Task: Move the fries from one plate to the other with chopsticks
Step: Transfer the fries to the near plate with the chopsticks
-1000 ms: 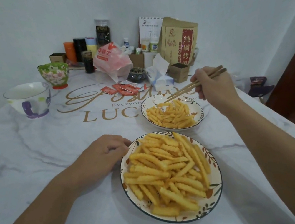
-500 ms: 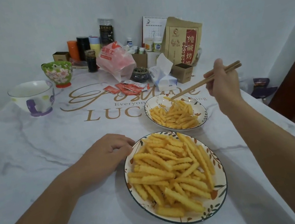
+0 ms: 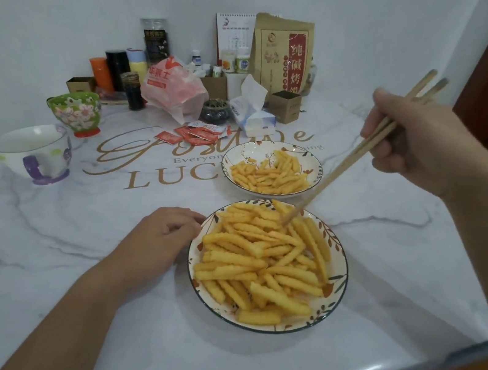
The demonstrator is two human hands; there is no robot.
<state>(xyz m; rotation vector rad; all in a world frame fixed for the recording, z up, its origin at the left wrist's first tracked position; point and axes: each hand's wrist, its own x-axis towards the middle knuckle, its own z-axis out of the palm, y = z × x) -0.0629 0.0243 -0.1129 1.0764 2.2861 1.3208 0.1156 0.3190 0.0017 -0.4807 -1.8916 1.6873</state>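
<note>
A large leaf-patterned plate (image 3: 341, 293) lies near me, heaped with crinkle-cut fries (image 3: 259, 263). Behind it a smaller plate (image 3: 244, 154) of the same pattern holds a thinner layer of fries (image 3: 270, 175). My right hand (image 3: 416, 143) grips a pair of wooden chopsticks (image 3: 348, 162); their tips reach down into the fries at the far right side of the near plate. My left hand (image 3: 161, 240) rests on the table with loosely curled fingers, its fingertips against the near plate's left rim, holding nothing.
The white marble-look table (image 3: 95, 306) has gold lettering. At the back stand a white mug (image 3: 34, 155), a green flowered bowl (image 3: 77, 112), red sauce packets (image 3: 195, 133), a tissue pack (image 3: 251, 112), a pink bag (image 3: 173, 88), bottles, boxes and a brown paper bag (image 3: 285, 52).
My right hand has swung the chopsticks from over the far plate back toward me, lowering their tips into the near plate's fries. My left hand has stayed by the rim.
</note>
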